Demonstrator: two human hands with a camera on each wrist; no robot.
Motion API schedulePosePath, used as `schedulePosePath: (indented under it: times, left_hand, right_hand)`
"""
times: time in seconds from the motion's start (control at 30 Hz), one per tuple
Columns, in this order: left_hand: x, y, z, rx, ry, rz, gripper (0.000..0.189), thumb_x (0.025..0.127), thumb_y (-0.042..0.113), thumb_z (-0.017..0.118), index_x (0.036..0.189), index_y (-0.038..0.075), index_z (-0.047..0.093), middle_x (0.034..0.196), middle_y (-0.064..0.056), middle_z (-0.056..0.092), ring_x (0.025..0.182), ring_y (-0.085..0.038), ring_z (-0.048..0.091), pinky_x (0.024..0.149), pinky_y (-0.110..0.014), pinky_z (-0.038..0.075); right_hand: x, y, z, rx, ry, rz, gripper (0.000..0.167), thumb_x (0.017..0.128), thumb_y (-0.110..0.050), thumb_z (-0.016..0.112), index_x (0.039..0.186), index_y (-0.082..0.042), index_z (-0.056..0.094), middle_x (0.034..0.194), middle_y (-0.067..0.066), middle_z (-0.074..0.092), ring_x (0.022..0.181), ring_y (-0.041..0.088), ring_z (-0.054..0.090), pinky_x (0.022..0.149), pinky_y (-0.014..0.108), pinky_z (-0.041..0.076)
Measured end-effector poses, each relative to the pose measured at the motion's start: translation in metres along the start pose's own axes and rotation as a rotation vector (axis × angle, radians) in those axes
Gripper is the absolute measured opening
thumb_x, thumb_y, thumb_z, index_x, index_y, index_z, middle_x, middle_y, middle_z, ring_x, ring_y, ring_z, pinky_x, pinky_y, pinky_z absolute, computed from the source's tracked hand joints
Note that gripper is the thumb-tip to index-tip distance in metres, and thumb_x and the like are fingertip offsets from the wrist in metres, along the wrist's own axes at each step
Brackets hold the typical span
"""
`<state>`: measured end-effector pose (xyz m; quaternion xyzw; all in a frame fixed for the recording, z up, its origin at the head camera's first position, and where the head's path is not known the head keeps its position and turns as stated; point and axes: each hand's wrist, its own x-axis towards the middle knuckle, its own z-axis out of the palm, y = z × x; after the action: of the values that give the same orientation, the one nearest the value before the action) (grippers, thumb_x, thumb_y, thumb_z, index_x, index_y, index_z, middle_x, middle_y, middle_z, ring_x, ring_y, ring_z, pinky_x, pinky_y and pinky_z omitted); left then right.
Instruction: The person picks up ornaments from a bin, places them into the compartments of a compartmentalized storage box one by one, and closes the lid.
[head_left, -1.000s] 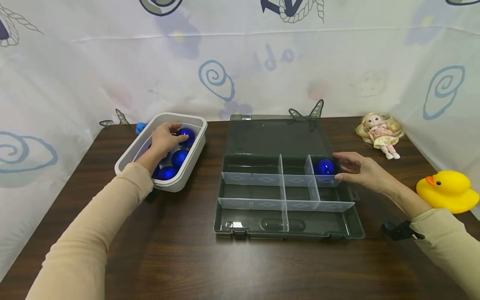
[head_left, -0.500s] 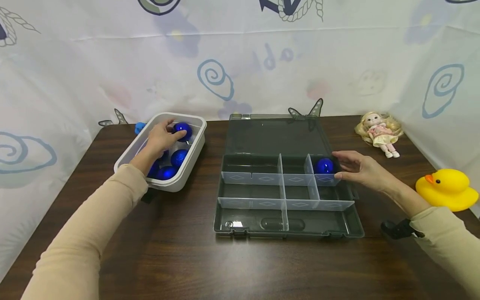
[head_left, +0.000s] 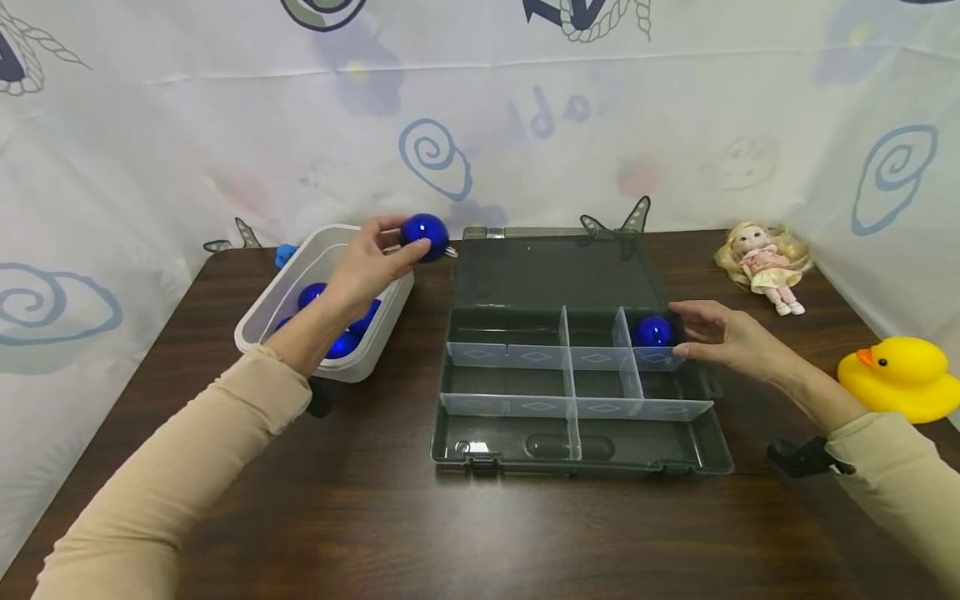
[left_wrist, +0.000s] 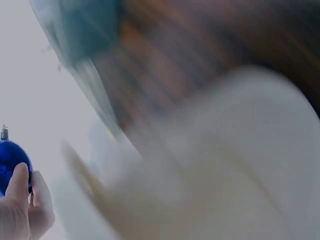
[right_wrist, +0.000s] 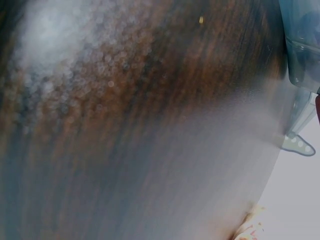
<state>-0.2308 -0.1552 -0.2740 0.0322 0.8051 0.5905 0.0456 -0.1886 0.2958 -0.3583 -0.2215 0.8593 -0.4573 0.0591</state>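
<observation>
My left hand (head_left: 371, 262) pinches a shiny blue Christmas ball (head_left: 425, 237) between thumb and fingers, raised above the right rim of a white tub (head_left: 396, 308). Its silver cap (left_wrist: 4, 132) points up in the left wrist view. Several more blue balls (head_left: 342, 344) lie in the tub, partly hidden by my forearm. Another blue Christmas ball (head_left: 654, 332) sits in the back right compartment of a clear grey divided box (head_left: 510, 450), whose lid (head_left: 558, 271) lies back. At the box's right side my right hand (head_left: 723, 337) touches the edge, thumb and fingers spread apart.
A doll (head_left: 765, 267) lies at the back right of the brown table (head_left: 480, 533). In front of it is a yellow rubber duck (head_left: 900, 377). Behind the tub a small blue object (head_left: 285, 254) shows. A patterned white cloth (head_left: 525, 150) hangs along the back.
My left hand has lifted a blue Christmas ball out of the tub and moved it up and to the right. My right hand has stayed at the box's edge.
</observation>
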Motion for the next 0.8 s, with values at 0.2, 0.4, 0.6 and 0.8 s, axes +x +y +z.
schedulePosePath:
  times: [0.2,0.4,0.6,0.8]
  left_hand:
    - [-0.003,0.013,0.06,-0.04,-0.238,-0.028,0.062,0.091,0.02,0.063,0.144,0.01,0.032,0.136,-0.019,0.044,0.121,-0.029,0.052,0.1,-0.039,0.045]
    - [-0.001,0.017,0.105,0.009,-0.36,-0.027,0.056,0.088,0.018,0.067,0.138,0.009,0.042,0.129,-0.016,0.052,0.117,-0.028,0.055,0.098,-0.04,0.046]
    - [0.001,0.017,0.136,0.156,-0.403,0.034,0.056,0.083,0.017,0.073,0.13,0.006,0.045,0.122,-0.015,0.06,0.113,-0.026,0.058,0.095,-0.037,0.048]
    - [-0.002,0.014,0.152,0.324,-0.419,0.103,0.054,0.081,0.024,0.075,0.127,0.008,0.049,0.119,-0.011,0.061,0.105,-0.021,0.06,0.089,-0.031,0.05]
  right_hand:
    - [0.0,0.001,0.001,0.007,0.003,-0.01,0.057,0.083,0.002,0.067,0.132,0.015,0.04,0.131,0.032,0.04,0.106,-0.019,0.045,0.085,0.004,0.041]
    - [0.0,0.0,0.0,0.002,-0.007,-0.008,0.057,0.084,0.002,0.067,0.132,0.015,0.039,0.132,0.032,0.039,0.106,-0.019,0.044,0.086,0.003,0.04]
    - [0.0,-0.001,-0.001,-0.011,-0.015,0.01,0.059,0.084,0.0,0.068,0.134,0.013,0.039,0.135,0.031,0.038,0.106,-0.02,0.042,0.086,0.003,0.039]
    - [-0.001,0.0,-0.001,-0.023,-0.007,0.011,0.059,0.084,-0.001,0.068,0.134,0.012,0.039,0.135,0.031,0.039,0.106,-0.02,0.042,0.086,0.002,0.039]
